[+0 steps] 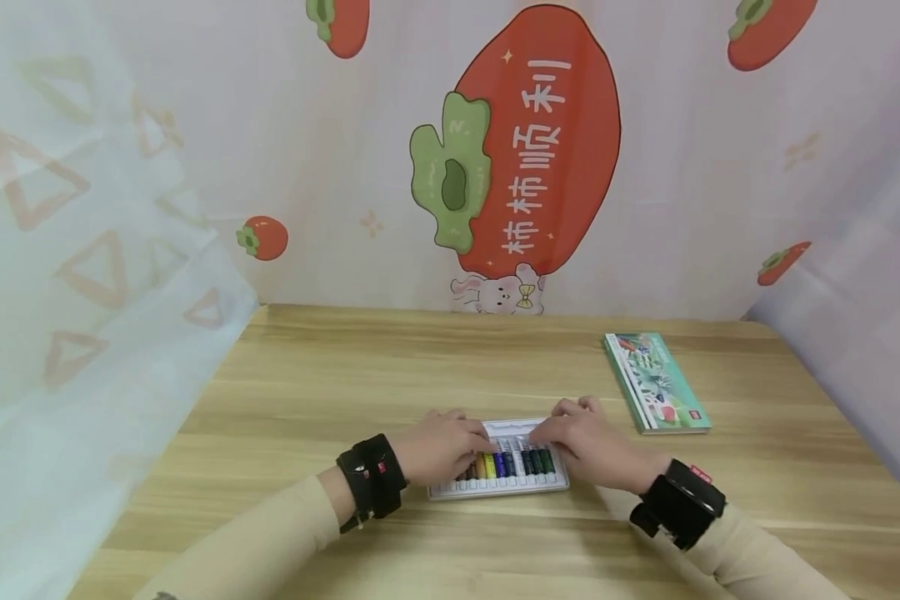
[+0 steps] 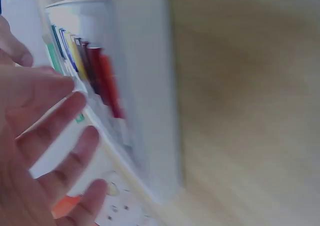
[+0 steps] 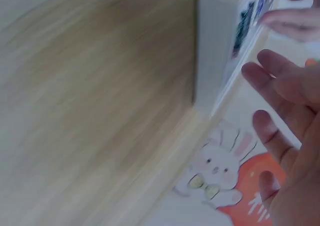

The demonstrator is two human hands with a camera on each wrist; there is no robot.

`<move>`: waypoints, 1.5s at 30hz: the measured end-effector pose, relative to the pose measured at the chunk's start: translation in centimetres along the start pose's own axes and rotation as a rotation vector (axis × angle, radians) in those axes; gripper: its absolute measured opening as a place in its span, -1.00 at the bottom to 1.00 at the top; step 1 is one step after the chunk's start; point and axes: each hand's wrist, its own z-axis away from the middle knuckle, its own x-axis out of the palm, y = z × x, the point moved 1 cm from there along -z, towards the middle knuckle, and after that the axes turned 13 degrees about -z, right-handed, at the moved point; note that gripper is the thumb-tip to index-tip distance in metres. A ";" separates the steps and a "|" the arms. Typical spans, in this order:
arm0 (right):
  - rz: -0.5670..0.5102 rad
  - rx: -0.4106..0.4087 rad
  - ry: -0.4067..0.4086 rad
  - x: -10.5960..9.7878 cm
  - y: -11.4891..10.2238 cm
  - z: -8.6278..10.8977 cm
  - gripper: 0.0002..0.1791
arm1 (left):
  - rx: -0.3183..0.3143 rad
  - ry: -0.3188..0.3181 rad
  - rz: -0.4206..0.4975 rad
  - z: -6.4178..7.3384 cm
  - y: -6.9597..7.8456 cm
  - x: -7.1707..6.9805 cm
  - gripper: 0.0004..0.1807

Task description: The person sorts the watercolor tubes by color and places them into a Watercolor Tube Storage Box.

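A white tray (image 1: 499,493) with a row of paint tubes (image 1: 500,465) lies on the wooden table. My left hand (image 1: 442,448) is over its left part, fingertips at the tubes. In the left wrist view the fingers (image 2: 70,161) are spread and fairly straight beside red, brown and yellow tubes (image 2: 95,70). Over the tray's right end is my right hand (image 1: 591,446), its fingertips at the upper ends of the clear and dark green tubes. The right wrist view shows its fingers (image 3: 272,131) extended and apart near the tray's side wall (image 3: 212,45). Neither hand grips a tube.
A teal printed box (image 1: 656,383) lies on the table behind my right hand. White curtains with persimmon prints (image 1: 547,150) hang at the back and both sides. Each wrist wears a black strapped camera (image 1: 682,502).
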 end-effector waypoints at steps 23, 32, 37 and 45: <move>0.214 -0.031 -0.113 0.1 -0.2 -0.7 -0.52 | -0.153 0.098 0.116 5.2 -2.1 0.9 -0.42; -0.075 0.025 -0.055 0.3 1.4 -2.9 -0.72 | -0.172 0.065 0.248 4.8 -1.9 1.5 -0.38; -0.246 0.161 -0.050 1.1 1.9 -3.0 -0.66 | -0.264 0.144 0.321 4.6 -3.3 1.3 -0.59; -0.601 0.252 -0.134 3.1 -2.4 0.1 -0.59 | -0.524 0.121 0.329 6.3 -3.5 1.0 -0.87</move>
